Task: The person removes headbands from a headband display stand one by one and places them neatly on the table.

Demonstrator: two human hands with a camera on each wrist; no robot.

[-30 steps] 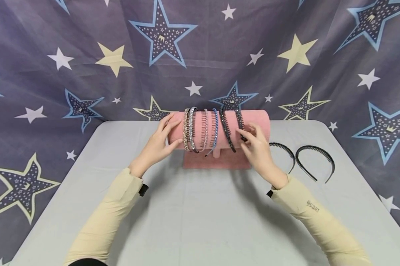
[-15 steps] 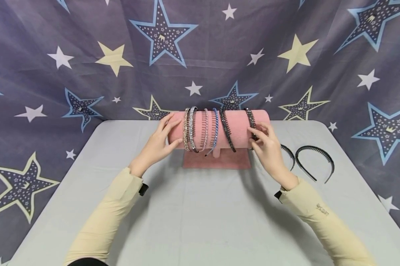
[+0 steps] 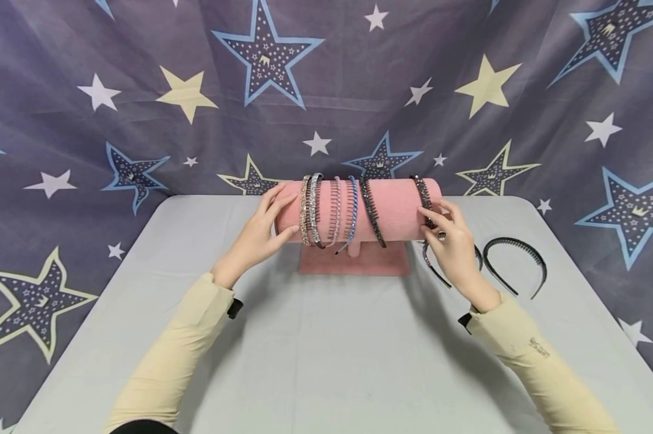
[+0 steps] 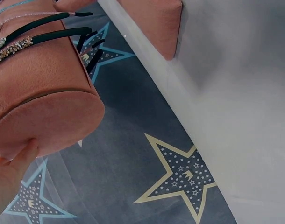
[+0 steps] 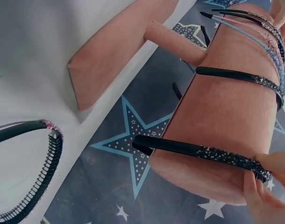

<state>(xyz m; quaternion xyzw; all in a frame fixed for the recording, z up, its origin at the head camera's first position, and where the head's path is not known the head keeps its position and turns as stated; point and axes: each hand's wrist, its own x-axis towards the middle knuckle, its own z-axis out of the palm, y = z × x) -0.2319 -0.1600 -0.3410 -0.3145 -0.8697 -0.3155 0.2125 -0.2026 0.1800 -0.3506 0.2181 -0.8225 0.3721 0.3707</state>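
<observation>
A pink padded headband stand [image 3: 397, 211], a horizontal roll on a post and flat base, stands on the table. My left hand [image 3: 256, 236] grips the roll's left end; in the left wrist view a fingertip [image 4: 26, 154] touches the round end face. Near the right end, my right hand [image 3: 452, 247] pinches a black glittery headband [image 5: 212, 154] that sits around the roll. To its left is another black headband [image 3: 371, 211], slightly slanted. Farther left, a blue headband [image 3: 352, 208], a pink one [image 3: 334, 211], a silver one [image 3: 313, 208] and a gold one [image 3: 303, 211] sit close together.
On the table [image 3: 326, 349], right of the stand, lie a black toothed headband [image 3: 540, 274] and another headband [image 5: 56, 144] partly behind my right hand. A dark curtain [image 3: 326, 90] with stars hangs behind the table's back edge.
My right hand has moved right along the roll, sliding the black glittery headband toward the right end. My left hand has stayed at the left end.
</observation>
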